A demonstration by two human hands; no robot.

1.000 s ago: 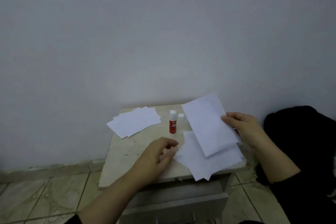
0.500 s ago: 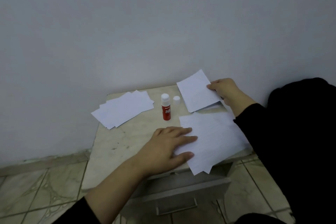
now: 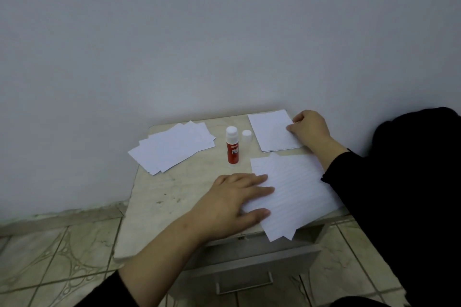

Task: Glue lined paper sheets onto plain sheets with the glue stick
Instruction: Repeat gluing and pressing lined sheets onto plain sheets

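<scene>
A pile of lined sheets point(image 3: 296, 189) lies at the front right of the small table point(image 3: 174, 197), overhanging its front edge. My left hand point(image 3: 234, 199) rests flat on the pile's left side, fingers straight. A smaller stack of sheets point(image 3: 272, 132) sits at the back right corner; my right hand point(image 3: 308, 128) rests on its right edge with curled fingers. The red glue stick point(image 3: 232, 144) stands upright between the piles, its white cap point(image 3: 246, 136) beside it. Plain sheets point(image 3: 172, 147) are fanned out at the back left.
The table stands against a white wall. A drawer point(image 3: 249, 262) with a metal handle hangs slightly open under the front edge. Tiled floor point(image 3: 50, 257) lies to the left. A black sleeve and dark cloth point(image 3: 399, 194) fill the right side.
My right hand has carried a sheet from above the lined pile to the back right corner and laid it down. My left hand has flattened onto the lined pile.
</scene>
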